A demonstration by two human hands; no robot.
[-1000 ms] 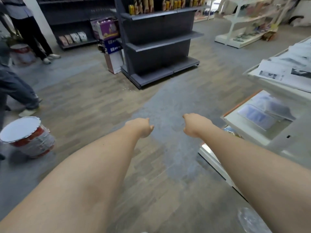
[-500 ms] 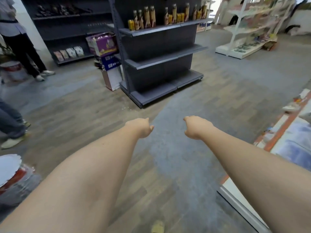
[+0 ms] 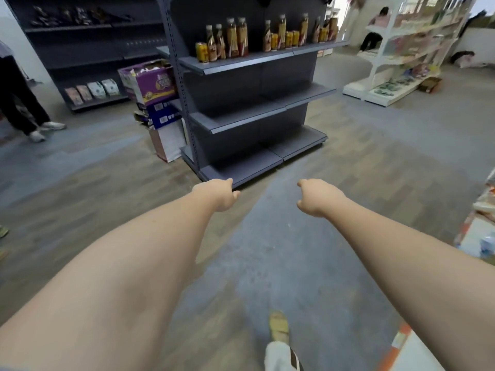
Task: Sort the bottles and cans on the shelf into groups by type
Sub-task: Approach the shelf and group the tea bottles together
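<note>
Two arms: bare, stretched forward over the floor, hands well short of the shelf.
Bystander [image 3: 18, 103]: far left, only dark legs and pale shoes visible.
Boxes [image 3: 155, 103]: stacked beside the shelf's left end, purple one on top.
Left hand [image 3: 217, 194]: fingers curled under into a loose fist, holding nothing.
Shelf [image 3: 257, 60]: dark grey unit straight ahead; top tier bears the drinks, two lower tiers and base below.
Can [image 3: 202, 52]: yellow, leftmost on the top tier.
Bottles [image 3: 233, 38]: amber, white-capped, upright, mixed with more yellow cans along the tier.
Right hand [image 3: 318, 196]: fingers curled under, holding nothing.
White rack [image 3: 396, 49]: far right, stocked with goods.
</note>
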